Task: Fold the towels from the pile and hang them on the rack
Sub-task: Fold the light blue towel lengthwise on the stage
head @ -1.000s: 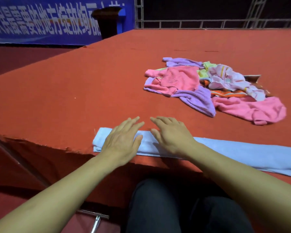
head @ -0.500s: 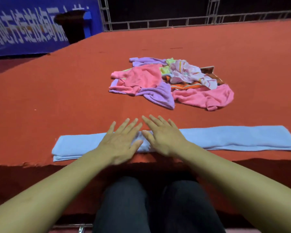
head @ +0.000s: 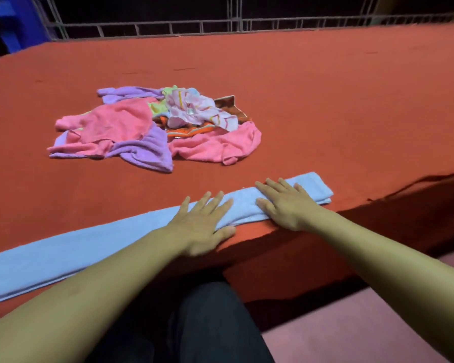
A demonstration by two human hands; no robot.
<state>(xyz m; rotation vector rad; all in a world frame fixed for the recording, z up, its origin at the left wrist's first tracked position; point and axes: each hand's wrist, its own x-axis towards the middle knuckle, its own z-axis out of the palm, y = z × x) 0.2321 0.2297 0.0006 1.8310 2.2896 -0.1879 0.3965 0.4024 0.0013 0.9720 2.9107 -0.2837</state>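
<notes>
Two flat hands carry this step. In the head view, the only one, the blue towel [head: 95, 247] lies as a long narrow band along the near edge of the red platform [head: 325, 106], its right end stopping short of the near right corner and its left end running out of the picture. The left hand [head: 202, 226] lies palm down on the band with fingers straight and spread, its thumb over the towel's near edge at the platform's lip. The right hand [head: 286, 205] lies just beside it, nearer the right end, fingers likewise straight and slightly fanned. Neither hand pinches or curls round the cloth; both only press on it.

The step looks like smoothing the lengthwise fold. To do it well, I would keep the palms flat and sweep them outward from the middle toward each end, so air and wrinkles leave through the open ends. The layered edges at the right end appear slightly stepped; squaring them before the next fold should pay off. Pressing too close to the lip risks dragging the band off the near edge.

The pile [head: 155, 129] of pink, purple and patterned towels sits well apart, toward the middle of the platform. No rack shows.
</notes>
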